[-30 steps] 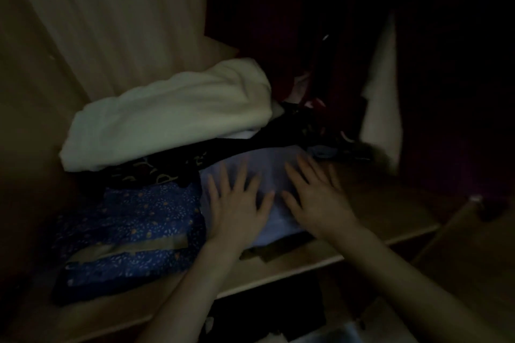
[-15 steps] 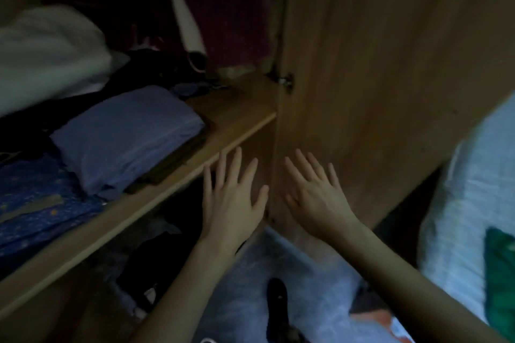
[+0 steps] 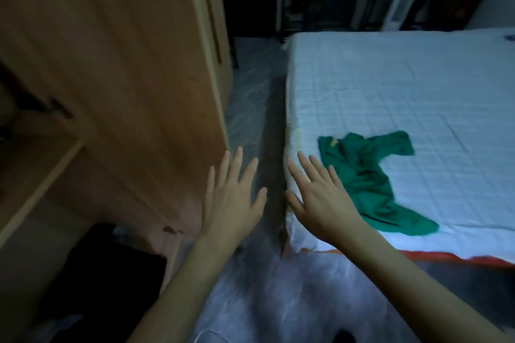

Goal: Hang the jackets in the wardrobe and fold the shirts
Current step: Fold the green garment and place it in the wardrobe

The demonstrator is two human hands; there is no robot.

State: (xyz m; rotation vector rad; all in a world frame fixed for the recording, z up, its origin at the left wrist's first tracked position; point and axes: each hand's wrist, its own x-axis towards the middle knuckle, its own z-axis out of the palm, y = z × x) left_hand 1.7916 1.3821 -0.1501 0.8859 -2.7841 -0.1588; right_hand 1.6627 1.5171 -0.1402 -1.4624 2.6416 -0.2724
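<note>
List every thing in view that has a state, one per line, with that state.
left hand: open, fingers spread, holds nothing
right hand: open, fingers spread, holds nothing
green shirt: crumpled, unfolded, lying on the bed
bed: covered with a pale checked sheet
wardrobe door: swung open

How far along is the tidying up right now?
Nothing finished shows in this view. Both the left hand and right hand are open and empty, near the open wardrobe door. Left to do: the green shirt lies crumpled and unfolded on the bed.
</note>
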